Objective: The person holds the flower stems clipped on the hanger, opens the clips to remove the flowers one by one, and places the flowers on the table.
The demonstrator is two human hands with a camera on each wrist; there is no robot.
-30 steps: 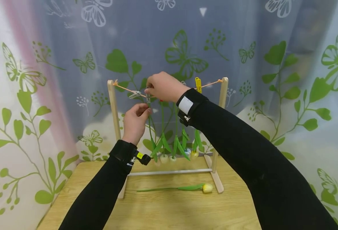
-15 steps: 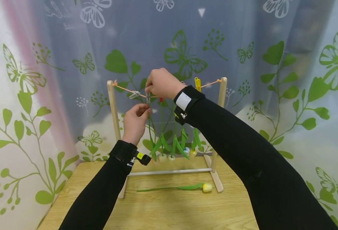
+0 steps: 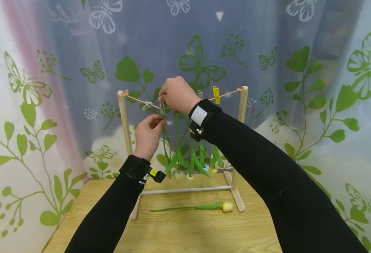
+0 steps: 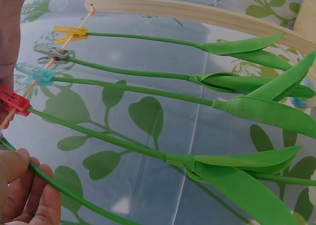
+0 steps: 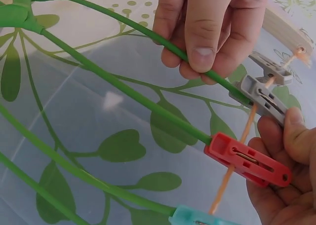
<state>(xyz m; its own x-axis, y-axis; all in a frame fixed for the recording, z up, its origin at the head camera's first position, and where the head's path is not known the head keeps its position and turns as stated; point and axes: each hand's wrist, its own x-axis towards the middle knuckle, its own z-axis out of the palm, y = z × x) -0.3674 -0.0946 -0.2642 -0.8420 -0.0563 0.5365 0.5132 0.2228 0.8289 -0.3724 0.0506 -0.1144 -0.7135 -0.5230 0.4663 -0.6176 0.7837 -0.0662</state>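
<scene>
My left hand (image 3: 148, 135) pinches the green stem (image 5: 168, 45) of an artificial tulip between thumb and fingers, just below the cord. With its thumb and fingers my right hand (image 3: 179, 94) grips a grey clothespin (image 5: 264, 99), whose jaws sit over the orange cord (image 5: 249, 121) and the end of that stem. Beside it a red clothespin (image 5: 247, 161) holds another tulip stem. Further along, a light blue clothespin (image 4: 35, 73), a grey one and a yellow clothespin (image 4: 69, 33) each hold a stem, the tulips hanging heads down. Another grey clothespin (image 3: 147, 105) is clipped on the cord to the left.
The cord runs between two wooden posts (image 3: 243, 105) of a stand with a white crossbar (image 3: 186, 190). A yellow tulip (image 3: 227, 206) lies on the wooden table (image 3: 185, 232) in front. Behind hangs a patterned curtain (image 3: 160, 42).
Both hands stay at almost the same place on the stem and clothespin. The right wrist has shifted slightly left, and the head view has moved a little.
</scene>
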